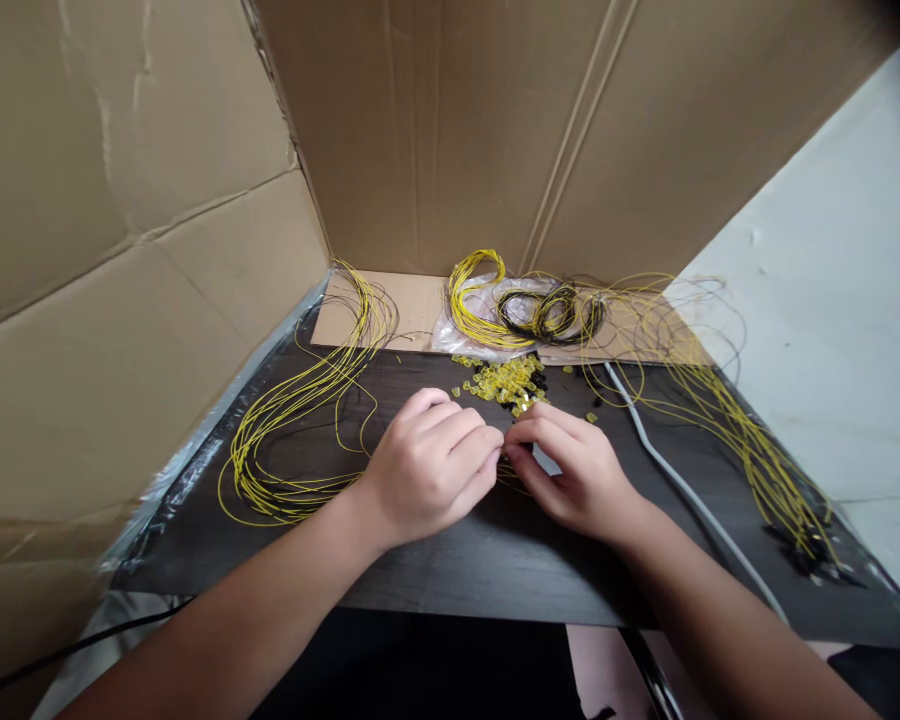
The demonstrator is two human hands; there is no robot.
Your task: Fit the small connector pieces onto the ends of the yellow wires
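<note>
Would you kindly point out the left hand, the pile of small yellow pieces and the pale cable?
Left hand (435,462): head view, back of the hand.
Pile of small yellow pieces (508,380): head view, middle of the pile.
Pale cable (673,473): head view, partway along its length.

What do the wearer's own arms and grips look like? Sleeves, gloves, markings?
Left forearm and right forearm are bare, no sleeves in view. Left grip and right grip are ungloved and human. No watch, rings, cables or markings visible on either side.
</note>
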